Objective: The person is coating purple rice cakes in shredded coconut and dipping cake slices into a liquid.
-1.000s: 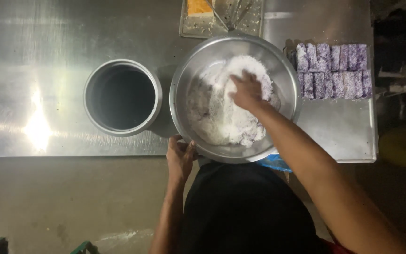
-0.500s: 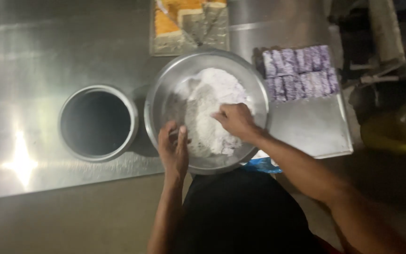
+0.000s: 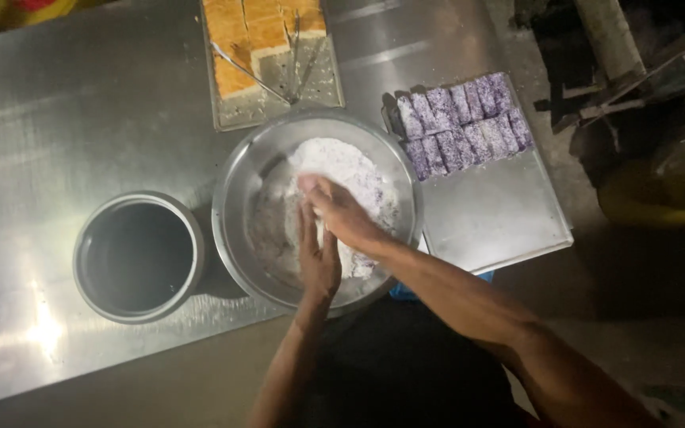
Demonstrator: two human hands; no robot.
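Observation:
A wide steel bowl point(image 3: 235, 178) stands on the metal table with a heap of white flakes point(image 3: 354, 162) in it, some tinged purple. Both my hands are inside the bowl and pressed against each other. My left hand point(image 3: 317, 261) lies flat, fingers pointing away from me, at the bowl's near side. My right hand point(image 3: 341, 212) is cupped over its fingertips and rests on the white heap. Whatever lies between the palms is hidden.
Two rows of purple coated blocks point(image 3: 465, 123) sit at the far end of a flat steel tray point(image 3: 493, 218) to the right. Behind the bowl a tray point(image 3: 319, 87) holds orange-yellow cake slabs point(image 3: 255, 32) and tongs point(image 3: 283, 79). A dark empty pot point(image 3: 138, 255) stands to the left.
My left hand came off the table edge and went into the bowl. My right hand drew back from the far side of the heap to meet it.

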